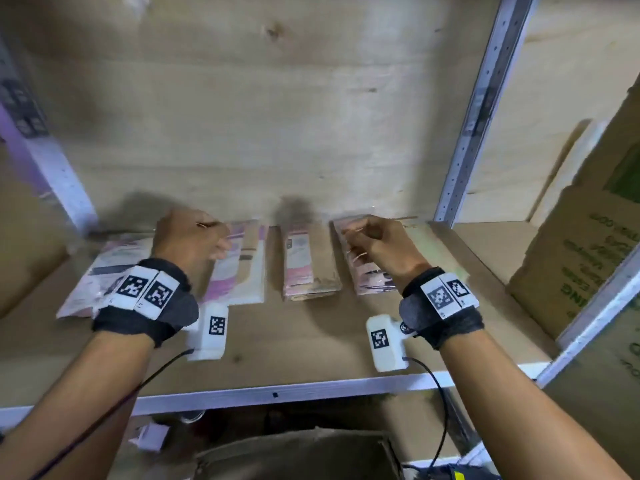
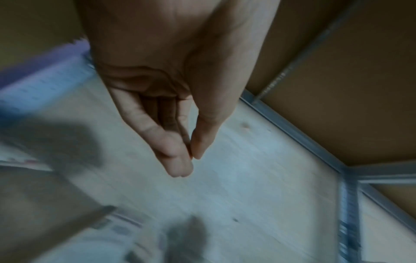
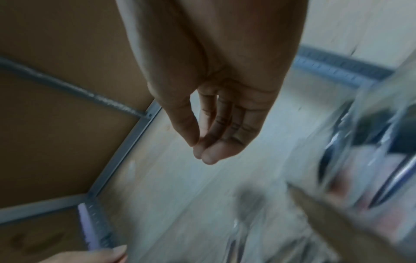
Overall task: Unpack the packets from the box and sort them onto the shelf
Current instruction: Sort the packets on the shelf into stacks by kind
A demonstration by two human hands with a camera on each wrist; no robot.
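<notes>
Fingers [image 2: 178,160] of the left hand [image 1: 188,237] are hanging loosely together, the thumb tip nearly meeting the fingertips, and the left wrist view is showing nothing between them. Fingers [image 3: 209,151] of the right hand [image 1: 379,245] are drooping the same way, gently bent, thumb close beside them, gripping nothing. Both hands are hovering over the wooden shelf [image 1: 311,348], above the row of packets lying flat near its back edge. The left hand is hanging over the gap between a pale packet [image 1: 104,271] at the far left and a pink-and-white packet [image 1: 242,271] beside it; whether it is brushing either one cannot be told. A brown-and-pink stack [image 1: 308,265] is sitting in the middle, apart from its neighbours. The right hand is poised over the rightmost pink stack [image 1: 367,278], partly hiding it; contact cannot be told. Below the shelf's front rail, the open box [image 1: 298,452] is showing at the bottom of the head view. A printed carton [image 1: 581,258] is standing on the shelf's right side.
</notes>
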